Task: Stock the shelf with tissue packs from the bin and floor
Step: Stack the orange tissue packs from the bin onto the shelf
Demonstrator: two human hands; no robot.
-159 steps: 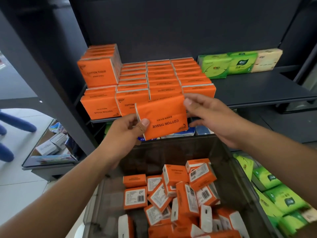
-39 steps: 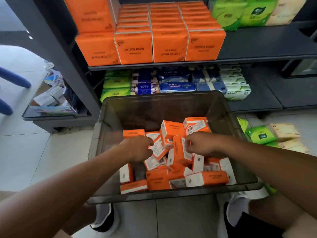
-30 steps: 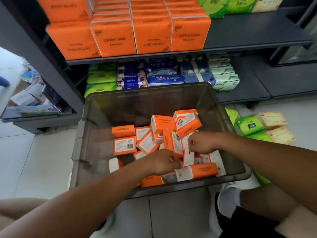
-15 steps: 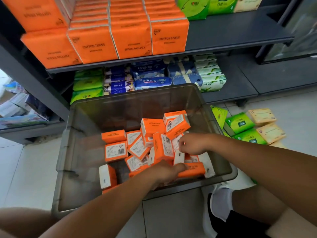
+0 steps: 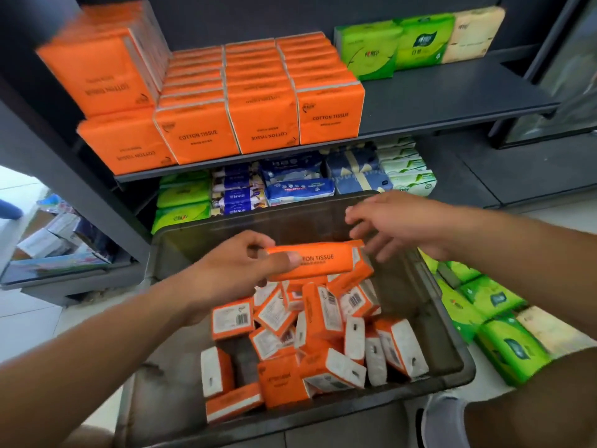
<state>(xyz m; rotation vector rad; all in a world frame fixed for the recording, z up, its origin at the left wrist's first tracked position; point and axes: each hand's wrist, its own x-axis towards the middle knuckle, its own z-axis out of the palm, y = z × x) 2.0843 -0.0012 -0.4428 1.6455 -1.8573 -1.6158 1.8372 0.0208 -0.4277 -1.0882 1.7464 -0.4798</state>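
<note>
**Orange pack held over the bin**

The left hand (image 5: 239,270) gripped one orange tissue pack (image 5: 318,260) by its left end, thumb on the printed face and fingers curled round the far side. The pack lay roughly level, above the heap of loose orange packs (image 5: 310,344) in the grey bin (image 5: 429,305). The right hand (image 5: 400,221) hovered at the pack's right end with its fingers (image 5: 361,218) spread apart and holding nothing; whether the fingertips touched the pack could not be told.

Behind the bin, the shelf (image 5: 436,92) carried rows of stacked orange packs (image 5: 261,111) on its left part, with green packs (image 5: 391,50) and a cream pack (image 5: 475,33) at the back right. The lower shelf held blue packs (image 5: 297,185) between green ones. More green packs (image 5: 484,318) lay on the floor (image 5: 29,324) just right of the bin. A white shoe (image 5: 442,418) showed at the bottom edge.
</note>
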